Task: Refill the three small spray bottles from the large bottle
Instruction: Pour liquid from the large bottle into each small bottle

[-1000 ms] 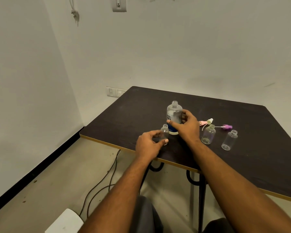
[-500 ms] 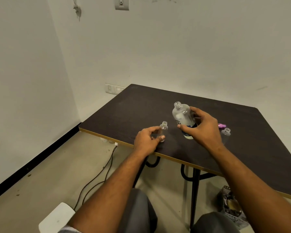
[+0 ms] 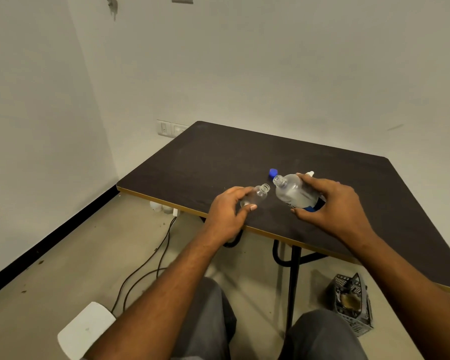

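My left hand (image 3: 225, 211) holds a small clear spray bottle (image 3: 257, 195) with no cap, tilted so its open neck points up and right. My right hand (image 3: 330, 203) grips the large clear bottle (image 3: 292, 192) with a blue-and-white label, tipped left so its open mouth sits close to the small bottle's neck. The two mouths are a short gap apart. A blue cap (image 3: 272, 172) lies on the dark table (image 3: 218, 162) just behind the large bottle. A white spray-head tip (image 3: 310, 173) shows above my right fingers. The other small bottles are hidden behind my right hand.
The table's front edge (image 3: 166, 202) runs diagonally just under my left hand. Cables (image 3: 146, 261) trail on the floor below. A white object (image 3: 85, 328) sits at the lower left and a wire basket (image 3: 351, 302) stands on the floor under the table.
The large bottle has tipped further left toward the small one. My left hand has tilted the small bottle toward it. The blue cap has come into sight behind them.
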